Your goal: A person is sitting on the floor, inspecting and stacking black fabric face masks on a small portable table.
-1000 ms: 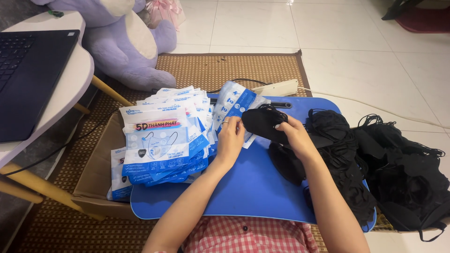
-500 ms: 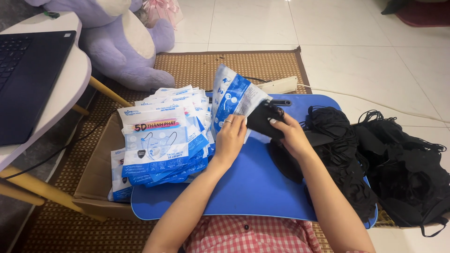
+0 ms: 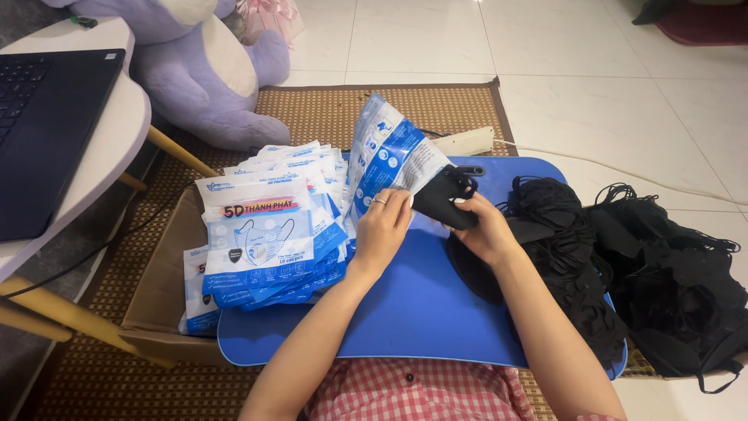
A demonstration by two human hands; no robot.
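Note:
My left hand [image 3: 383, 224] grips the lower edge of a blue-and-white plastic pouch [image 3: 387, 154], which stands tilted up above the blue lap tray [image 3: 405, 312]. My right hand [image 3: 481, 224] holds a folded black face mask [image 3: 441, 199] with its end at the pouch's mouth. A fanned stack of filled blue-and-white mask packets [image 3: 269, 226] lies just left of my left hand. A heap of loose black masks [image 3: 623, 265] spreads to the right of my right hand.
A cardboard box [image 3: 160, 288] sits under the packet stack. A white table with a dark laptop [image 3: 43, 117] stands at left, a purple plush toy [image 3: 202, 70] behind it. A white power strip [image 3: 466, 140] and cable lie on the woven mat beyond the tray.
The pouch has been lifted from the stack and raised upright. The black mask has moved from above the tray to the pouch's opening.

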